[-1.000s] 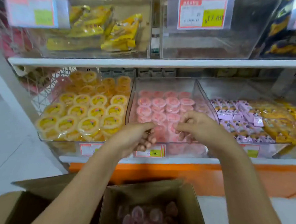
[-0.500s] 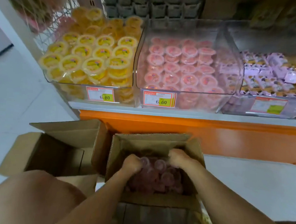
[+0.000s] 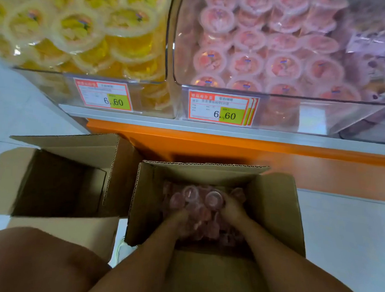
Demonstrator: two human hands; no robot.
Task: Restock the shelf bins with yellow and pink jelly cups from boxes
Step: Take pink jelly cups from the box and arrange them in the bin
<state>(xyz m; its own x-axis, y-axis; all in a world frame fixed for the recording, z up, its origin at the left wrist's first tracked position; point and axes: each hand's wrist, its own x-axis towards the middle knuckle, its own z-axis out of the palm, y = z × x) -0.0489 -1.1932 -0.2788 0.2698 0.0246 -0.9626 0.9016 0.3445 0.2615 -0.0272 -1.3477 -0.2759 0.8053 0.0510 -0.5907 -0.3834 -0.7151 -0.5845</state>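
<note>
While both hands sit low inside the right-hand cardboard box (image 3: 273,206) on the floor (image 3: 350,232), the left hand (image 3: 177,214) is sunk among the pink jelly cups (image 3: 191,193) piled there and the right hand (image 3: 231,208) touches one of them (blur hides the fingers, so I cannot tell whether either hand grips or lies loose). A second box (image 3: 51,183) stands open just to the left. Above, on the shelf (image 3: 210,127), the clear pink bin (image 3: 322,114) holds rows of shelved pink cups (image 3: 282,65); the bin beside it holds yellow jelly cups (image 3: 75,28).
</note>
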